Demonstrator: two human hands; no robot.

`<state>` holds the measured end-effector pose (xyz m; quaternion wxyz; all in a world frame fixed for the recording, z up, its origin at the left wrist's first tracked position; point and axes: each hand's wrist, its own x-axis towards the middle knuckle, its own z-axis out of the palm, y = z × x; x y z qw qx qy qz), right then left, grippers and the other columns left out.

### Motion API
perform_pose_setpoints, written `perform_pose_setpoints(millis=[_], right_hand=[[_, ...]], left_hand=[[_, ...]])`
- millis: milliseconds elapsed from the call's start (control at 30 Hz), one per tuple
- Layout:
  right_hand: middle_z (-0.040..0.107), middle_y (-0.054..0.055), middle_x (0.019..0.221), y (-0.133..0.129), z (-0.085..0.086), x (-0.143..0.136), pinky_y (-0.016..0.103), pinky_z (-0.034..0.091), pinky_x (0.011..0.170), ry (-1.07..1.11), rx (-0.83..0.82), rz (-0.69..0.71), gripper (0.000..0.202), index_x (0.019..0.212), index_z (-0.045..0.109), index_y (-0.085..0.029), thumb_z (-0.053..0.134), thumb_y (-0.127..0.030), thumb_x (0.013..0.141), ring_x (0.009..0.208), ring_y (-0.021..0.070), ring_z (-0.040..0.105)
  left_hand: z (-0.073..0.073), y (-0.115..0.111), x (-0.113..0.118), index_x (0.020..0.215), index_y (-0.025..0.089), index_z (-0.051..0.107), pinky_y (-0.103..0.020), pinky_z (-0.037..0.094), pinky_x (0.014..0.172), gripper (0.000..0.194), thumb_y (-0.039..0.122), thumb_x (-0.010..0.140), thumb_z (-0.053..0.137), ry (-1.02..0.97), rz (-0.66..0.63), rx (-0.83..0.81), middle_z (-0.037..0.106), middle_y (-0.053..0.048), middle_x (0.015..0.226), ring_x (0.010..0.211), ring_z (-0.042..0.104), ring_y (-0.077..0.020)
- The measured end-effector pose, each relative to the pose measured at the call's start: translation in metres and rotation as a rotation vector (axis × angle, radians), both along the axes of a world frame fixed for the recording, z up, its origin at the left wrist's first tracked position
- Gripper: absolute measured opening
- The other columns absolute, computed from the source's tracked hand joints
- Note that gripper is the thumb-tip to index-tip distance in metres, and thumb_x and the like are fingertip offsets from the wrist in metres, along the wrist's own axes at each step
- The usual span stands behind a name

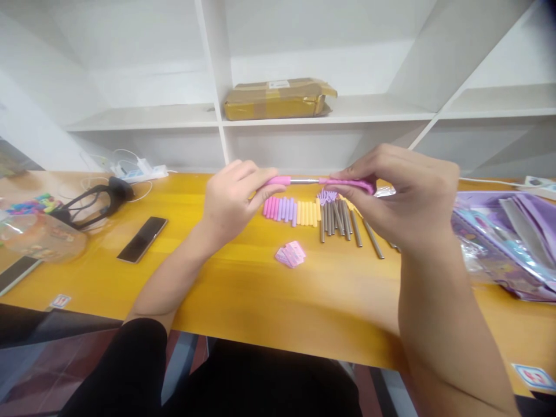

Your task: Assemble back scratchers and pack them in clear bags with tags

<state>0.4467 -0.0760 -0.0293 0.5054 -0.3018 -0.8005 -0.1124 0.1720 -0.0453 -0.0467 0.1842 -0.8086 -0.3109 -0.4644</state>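
Between my two hands is a pink back scratcher, held level above the table, with a short metal shaft (304, 181) showing in its middle. My left hand (237, 194) is closed around its pink grip sleeve (278, 180). At the other end, my right hand (391, 185) pinches the flat pink head (351, 184); the fingers hide part of it. Below lies a row of pink, purple and yellow sleeves (289, 211). Beside them are several metal rods (336, 219) with purple and yellow hand-shaped heads. Nearer me rest some small pink cards (291, 253).
A phone (142, 239) and a clear orange container (46, 236) are at the left, near a black looped object (102, 200) and a white power strip (141, 172). Purple bags (516, 243) lie at the right. A cardboard box (278, 99) sits on the white shelf (369, 107).
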Motion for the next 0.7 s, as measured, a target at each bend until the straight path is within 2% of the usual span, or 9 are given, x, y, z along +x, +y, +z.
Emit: perform_pose_setpoints(millis=[133, 267, 400, 500, 600, 667, 700], right_hand=[[0.074, -0.002, 0.084, 0.003, -0.001, -0.001, 0.034, 0.043, 0.058, -0.021, 0.013, 0.037, 0.012, 0.096, 0.074, -0.032, 0.085, -0.033, 0.095, 0.064, 0.0147, 0.057], [0.074, -0.001, 0.083, 0.001, -0.003, -0.001, 0.038, 0.045, 0.059, -0.003, -0.049, -0.019, 0.005, 0.095, 0.076, -0.035, 0.079, -0.036, 0.1, 0.064, 0.0177, 0.058], [0.075, -0.001, 0.084, -0.002, -0.003, 0.0, 0.039, 0.048, 0.061, 0.005, -0.075, -0.055, 0.007, 0.095, 0.077, -0.037, 0.076, -0.04, 0.101, 0.065, 0.0188, 0.06], [0.075, -0.002, 0.083, 0.0, -0.002, -0.004, 0.037, 0.047, 0.06, 0.008, -0.066, -0.049, 0.008, 0.093, 0.077, -0.035, 0.077, -0.037, 0.101, 0.063, 0.017, 0.058], [0.075, -0.002, 0.08, 0.01, 0.0, -0.001, 0.034, 0.044, 0.058, -0.021, -0.081, -0.048, 0.007, 0.093, 0.079, -0.034, 0.079, -0.034, 0.099, 0.06, 0.0142, 0.056], [0.075, -0.001, 0.077, 0.016, 0.004, 0.019, 0.032, 0.042, 0.057, -0.006, -0.074, -0.075, 0.008, 0.09, 0.08, -0.031, 0.085, -0.034, 0.095, 0.061, 0.0129, 0.058], [0.075, 0.0, 0.077, 0.016, 0.007, 0.037, 0.032, 0.041, 0.057, 0.014, -0.08, -0.107, 0.009, 0.09, 0.08, -0.029, 0.086, -0.034, 0.094, 0.063, 0.0127, 0.059]], left_hand=[[0.001, 0.001, -0.003, 0.105, 0.03, 0.081, -0.038, 0.043, 0.075, 0.035, 0.059, 0.105, 0.061, 0.032, 0.052, 0.066, 0.072, -0.002, 0.083, 0.076, 0.057, -0.0194], [0.003, 0.002, -0.01, 0.108, 0.032, 0.079, -0.04, 0.042, 0.076, 0.039, 0.064, 0.105, 0.057, 0.074, 0.099, 0.141, 0.071, -0.004, 0.083, 0.08, 0.06, -0.0219], [0.003, 0.002, -0.017, 0.109, 0.033, 0.078, -0.04, 0.039, 0.072, 0.042, 0.067, 0.105, 0.053, 0.131, 0.092, 0.131, 0.064, -0.005, 0.079, 0.074, 0.059, -0.0219], [0.001, 0.004, -0.015, 0.108, 0.032, 0.077, -0.04, 0.039, 0.072, 0.05, 0.073, 0.103, 0.049, 0.153, 0.074, 0.119, 0.061, -0.005, 0.079, 0.076, 0.06, -0.024], [-0.001, 0.017, -0.013, 0.107, 0.029, 0.076, -0.04, 0.037, 0.073, 0.055, 0.076, 0.103, 0.046, 0.175, 0.053, 0.117, 0.064, -0.006, 0.081, 0.078, 0.059, -0.0245], [0.003, 0.035, -0.027, 0.106, 0.028, 0.076, -0.04, 0.037, 0.074, 0.057, 0.075, 0.104, 0.045, 0.166, 0.043, 0.095, 0.068, -0.005, 0.083, 0.079, 0.056, -0.0236], [0.008, 0.046, -0.043, 0.106, 0.027, 0.077, -0.04, 0.037, 0.075, 0.057, 0.075, 0.105, 0.044, 0.149, 0.043, 0.074, 0.07, -0.005, 0.085, 0.08, 0.054, -0.0233]])
